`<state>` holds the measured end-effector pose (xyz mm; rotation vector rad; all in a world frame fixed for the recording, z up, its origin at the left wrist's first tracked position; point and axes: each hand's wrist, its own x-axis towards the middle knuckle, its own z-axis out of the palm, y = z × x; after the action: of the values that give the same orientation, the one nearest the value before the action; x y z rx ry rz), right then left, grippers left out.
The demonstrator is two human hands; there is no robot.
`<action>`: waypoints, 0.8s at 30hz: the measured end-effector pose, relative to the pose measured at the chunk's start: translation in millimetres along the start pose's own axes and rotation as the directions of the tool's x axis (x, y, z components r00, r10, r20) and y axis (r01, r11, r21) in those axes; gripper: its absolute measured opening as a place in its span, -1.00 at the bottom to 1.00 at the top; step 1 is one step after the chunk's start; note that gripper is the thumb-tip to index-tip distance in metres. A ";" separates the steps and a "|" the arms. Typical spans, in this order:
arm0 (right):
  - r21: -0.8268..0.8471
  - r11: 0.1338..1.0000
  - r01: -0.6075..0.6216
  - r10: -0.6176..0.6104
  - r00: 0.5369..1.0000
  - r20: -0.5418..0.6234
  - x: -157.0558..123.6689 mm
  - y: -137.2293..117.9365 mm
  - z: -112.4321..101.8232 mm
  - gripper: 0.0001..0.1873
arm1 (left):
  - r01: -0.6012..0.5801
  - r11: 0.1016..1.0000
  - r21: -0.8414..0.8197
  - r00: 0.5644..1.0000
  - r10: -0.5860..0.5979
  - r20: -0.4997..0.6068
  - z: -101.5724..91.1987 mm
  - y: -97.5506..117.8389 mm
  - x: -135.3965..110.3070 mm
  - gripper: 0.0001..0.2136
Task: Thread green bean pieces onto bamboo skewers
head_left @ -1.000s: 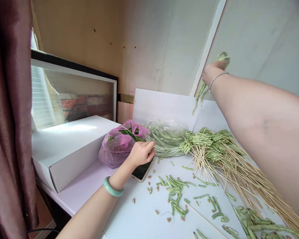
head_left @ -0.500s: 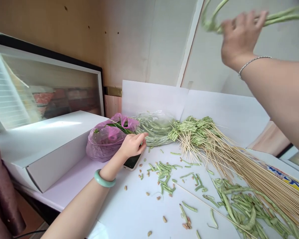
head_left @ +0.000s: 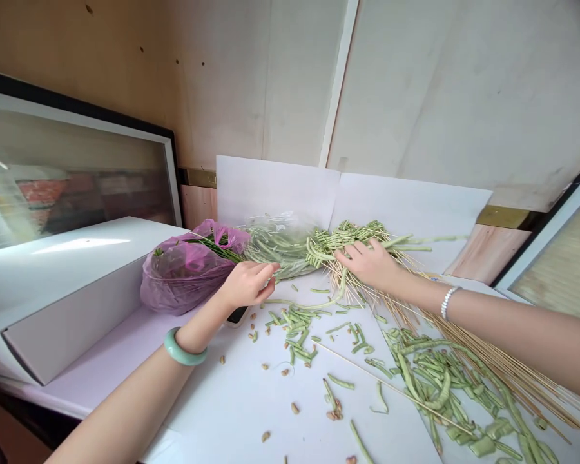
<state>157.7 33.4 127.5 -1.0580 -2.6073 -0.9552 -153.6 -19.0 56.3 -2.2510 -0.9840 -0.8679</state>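
Woven beans [head_left: 348,235] on skewers [head_left: 507,374] are pressed at the back of the bench [head_left: 222,412] by the right hand [head_left: 370,264], fingers [head_left: 352,252] spread open; the left hand [head_left: 246,285] is held empty, loosely curled, beside a clear bag [head_left: 275,254]. Under that pressure, skewers could be shifted and the weave loosened.

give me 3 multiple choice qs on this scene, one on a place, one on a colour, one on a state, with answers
1. Where is the pale green stone bangle?
a) left wrist
b) right wrist
c) lying on the table

2. What colour is the crumpled plastic bag with long green leaves?
a) blue
b) pink
c) black

3. What is the right hand doing?
a) gripping the white box
b) raised in the air
c) resting on green beans woven onto bamboo skewers

Answers:
1. a, it sits just behind the left hand.
2. b, pink film wraps the leaves.
3. c, its palm lies on the beans.
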 end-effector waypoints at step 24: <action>-0.228 0.921 -0.316 0.387 0.813 0.434 -15.9 19.6 0.5 -0.63 | 0.208 0.968 0.138 0.586 -0.236 0.775 49.1 20.2 35.1 -0.70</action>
<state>182.6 35.4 130.9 -1.9546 -2.5553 -0.8911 -102.6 17.5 45.6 -2.5353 -1.6726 0.1571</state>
